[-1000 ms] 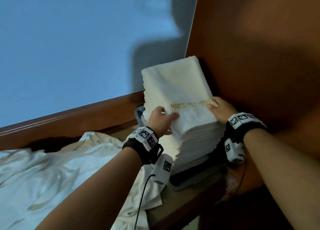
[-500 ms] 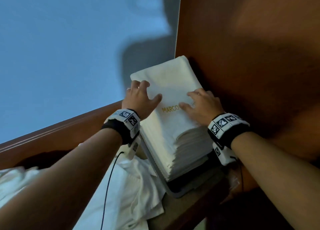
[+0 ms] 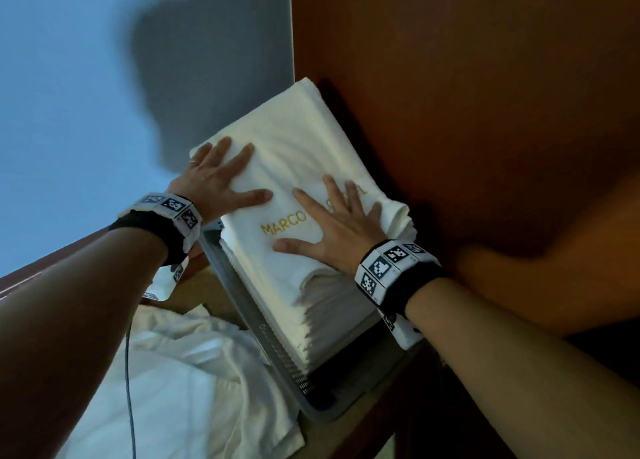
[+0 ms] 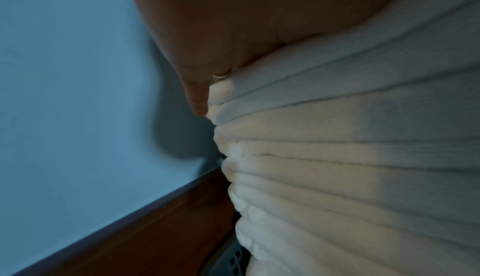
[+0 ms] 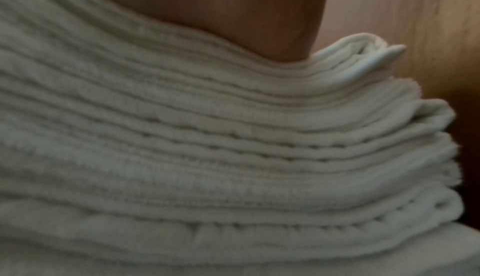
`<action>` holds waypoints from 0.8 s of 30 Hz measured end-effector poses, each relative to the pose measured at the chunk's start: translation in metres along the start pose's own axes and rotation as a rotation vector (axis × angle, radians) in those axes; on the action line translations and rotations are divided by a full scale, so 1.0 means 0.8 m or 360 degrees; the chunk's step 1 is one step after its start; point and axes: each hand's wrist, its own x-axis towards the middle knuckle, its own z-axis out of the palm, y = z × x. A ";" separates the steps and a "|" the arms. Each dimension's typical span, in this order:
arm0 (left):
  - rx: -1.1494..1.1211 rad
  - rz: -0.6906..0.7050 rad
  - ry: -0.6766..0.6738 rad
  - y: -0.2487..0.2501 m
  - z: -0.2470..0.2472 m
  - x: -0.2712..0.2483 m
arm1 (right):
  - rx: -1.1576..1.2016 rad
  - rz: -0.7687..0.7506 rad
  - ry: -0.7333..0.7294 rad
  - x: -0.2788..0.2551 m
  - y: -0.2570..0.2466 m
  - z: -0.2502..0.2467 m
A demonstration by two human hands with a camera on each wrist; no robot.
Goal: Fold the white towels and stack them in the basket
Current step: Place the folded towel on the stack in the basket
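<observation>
Both palms flat, fingers spread, gripping nothing: left hand point(image 3: 216, 178) & right hand point(image 3: 341, 230) press top towel point(image 3: 298, 153). Loose towels point(image 3: 194, 372) lower left, nearer my left.

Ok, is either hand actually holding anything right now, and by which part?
Nothing is gripped. The left hand and right hand lie flat, fingers spread, pressing on the top towel of the stack.

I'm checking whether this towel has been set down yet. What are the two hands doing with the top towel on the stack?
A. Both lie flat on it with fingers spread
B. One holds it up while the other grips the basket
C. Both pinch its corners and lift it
A: the left hand and right hand lie palm-down, fingers spread, on the top towel of the stack in the basket.
</observation>
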 end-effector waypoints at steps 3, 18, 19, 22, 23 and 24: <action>-0.0182 -0.0063 0.0086 0.002 0.007 0.004 | -0.0004 0.0006 0.0009 0.009 0.004 0.004; -0.0281 -0.0132 0.0075 0.002 -0.036 -0.153 | -0.0256 0.0100 -0.0052 -0.044 -0.011 -0.008; -0.0262 -0.0167 0.0068 -0.007 -0.035 -0.178 | -0.0270 0.0143 -0.0044 -0.052 -0.015 -0.010; -0.0244 -0.0279 0.0024 -0.042 -0.021 -0.261 | -0.0317 0.0235 0.0055 -0.065 -0.032 -0.014; -0.0235 -0.0297 0.0018 -0.056 -0.015 -0.289 | -0.0306 0.0229 0.0104 -0.071 -0.044 -0.015; -0.0240 -0.0322 0.0008 -0.069 -0.008 -0.318 | -0.0271 0.0193 0.0162 -0.081 -0.058 -0.016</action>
